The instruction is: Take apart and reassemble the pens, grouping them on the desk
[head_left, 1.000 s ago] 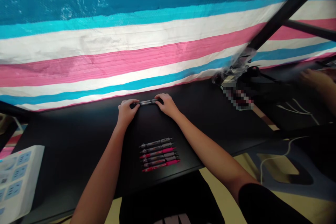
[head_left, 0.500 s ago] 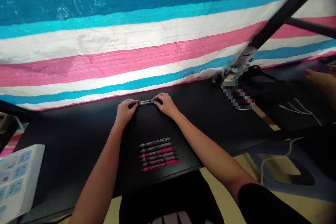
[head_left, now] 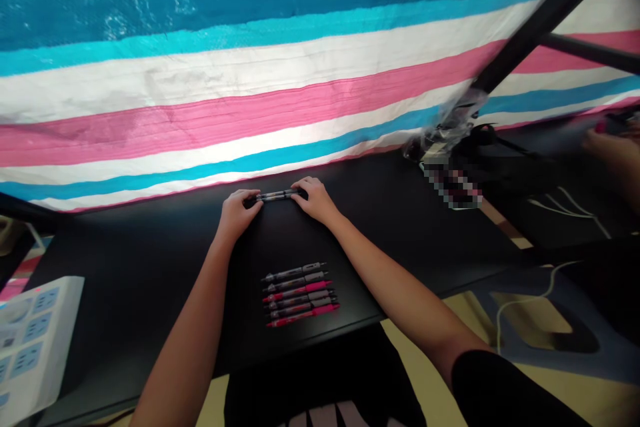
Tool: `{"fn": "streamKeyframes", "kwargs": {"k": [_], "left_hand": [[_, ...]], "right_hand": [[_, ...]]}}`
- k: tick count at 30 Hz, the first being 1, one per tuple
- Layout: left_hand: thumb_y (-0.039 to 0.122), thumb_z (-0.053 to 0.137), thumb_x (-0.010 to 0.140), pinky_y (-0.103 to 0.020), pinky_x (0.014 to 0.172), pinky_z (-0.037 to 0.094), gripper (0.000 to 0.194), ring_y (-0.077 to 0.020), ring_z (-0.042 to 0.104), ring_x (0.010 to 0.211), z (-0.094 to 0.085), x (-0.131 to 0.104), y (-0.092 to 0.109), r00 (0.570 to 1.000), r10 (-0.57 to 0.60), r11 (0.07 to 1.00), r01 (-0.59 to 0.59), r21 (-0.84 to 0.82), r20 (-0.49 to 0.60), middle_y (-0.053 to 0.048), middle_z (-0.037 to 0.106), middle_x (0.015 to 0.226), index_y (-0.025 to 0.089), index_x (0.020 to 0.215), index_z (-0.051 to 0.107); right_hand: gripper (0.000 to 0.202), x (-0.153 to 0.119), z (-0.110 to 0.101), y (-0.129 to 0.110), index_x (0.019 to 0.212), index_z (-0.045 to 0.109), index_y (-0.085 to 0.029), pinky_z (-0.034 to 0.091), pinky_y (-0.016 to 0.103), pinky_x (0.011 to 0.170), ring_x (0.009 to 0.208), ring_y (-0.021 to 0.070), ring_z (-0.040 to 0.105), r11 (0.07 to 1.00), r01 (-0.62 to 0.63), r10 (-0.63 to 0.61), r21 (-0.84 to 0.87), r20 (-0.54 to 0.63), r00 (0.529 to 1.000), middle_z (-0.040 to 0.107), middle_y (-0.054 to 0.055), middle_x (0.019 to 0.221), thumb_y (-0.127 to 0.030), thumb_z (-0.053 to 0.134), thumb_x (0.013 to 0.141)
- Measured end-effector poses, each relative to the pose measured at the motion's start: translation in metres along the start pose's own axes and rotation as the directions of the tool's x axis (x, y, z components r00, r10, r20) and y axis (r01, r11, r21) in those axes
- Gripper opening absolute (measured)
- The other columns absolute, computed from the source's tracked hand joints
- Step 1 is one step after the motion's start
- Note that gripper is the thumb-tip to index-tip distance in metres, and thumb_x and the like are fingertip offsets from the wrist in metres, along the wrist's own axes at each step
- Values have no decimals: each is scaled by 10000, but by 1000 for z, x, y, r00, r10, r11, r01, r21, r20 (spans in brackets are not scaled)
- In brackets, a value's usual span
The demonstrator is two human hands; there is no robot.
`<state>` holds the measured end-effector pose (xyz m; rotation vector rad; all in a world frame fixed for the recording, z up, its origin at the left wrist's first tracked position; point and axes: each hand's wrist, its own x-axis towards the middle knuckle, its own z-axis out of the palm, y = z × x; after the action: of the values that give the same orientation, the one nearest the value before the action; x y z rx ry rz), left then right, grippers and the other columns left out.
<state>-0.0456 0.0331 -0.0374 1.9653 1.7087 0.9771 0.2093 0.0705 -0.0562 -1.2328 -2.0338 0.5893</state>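
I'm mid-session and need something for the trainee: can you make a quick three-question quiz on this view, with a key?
1. True or false: the left hand and the right hand are at opposite ends of the same slim pens.

2. Multiple choice: in the row of pens lying lower in the view, which bright color shows among the darker ones?
A) green
B) pinkish red
C) yellow

3. Fill in the blank: the white power strip is at the ____ edge of the picture.

Key: 1. True. 2. B. 3. left.
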Motion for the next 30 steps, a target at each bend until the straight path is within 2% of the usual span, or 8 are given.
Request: {"fn": "streamKeyframes", "kwargs": {"k": [8, 12, 22, 30], "left_hand": [[320, 720, 820, -445, 996, 548, 327, -287, 689, 1049, 1, -1, 6, 999, 41, 998, -40, 41, -23, -97, 744, 1132, 218, 1127, 769], [284, 692, 838, -453, 1010, 535, 293, -290, 677, 1067, 2, -1, 6, 999, 46, 997, -46, 58, -8, -93, 740, 1115, 219, 1113, 767], [255, 669, 881, -461, 987, 530, 233, -292, 651, 1056, 0, -2, 10, 997, 78, 988, -77, 131, -3, -94, 738, 1073, 210, 1074, 790], [239, 698, 882, -447, 940, 538, 179, -290, 667, 1002, -2, -4, 13, 992, 123, 982, -117, 146, -29, -87, 774, 1022, 195, 1016, 808]], "right_hand": [[163, 1, 0, 0, 1079, 728, -216, 469, 459, 1021, 1120, 294, 605, 1000, -13, 14, 19, -33, 999, 701, 110, 1118, -249, 623, 959], [166, 1, -1, -1, 1080, 731, -209, 464, 463, 1029, 1124, 298, 598, 1000, -21, 22, 12, -11, 1000, 699, 110, 1125, -240, 648, 940], [165, 1, -3, -3, 1068, 738, -197, 456, 461, 1030, 1130, 296, 591, 1000, -15, 15, -3, 25, 1000, 703, 109, 1133, -186, 670, 917], [192, 0, -2, -2, 1093, 726, -206, 453, 464, 1020, 1115, 300, 590, 1000, -12, 12, 1, 10, 1000, 686, 109, 1127, -199, 679, 906]]}}
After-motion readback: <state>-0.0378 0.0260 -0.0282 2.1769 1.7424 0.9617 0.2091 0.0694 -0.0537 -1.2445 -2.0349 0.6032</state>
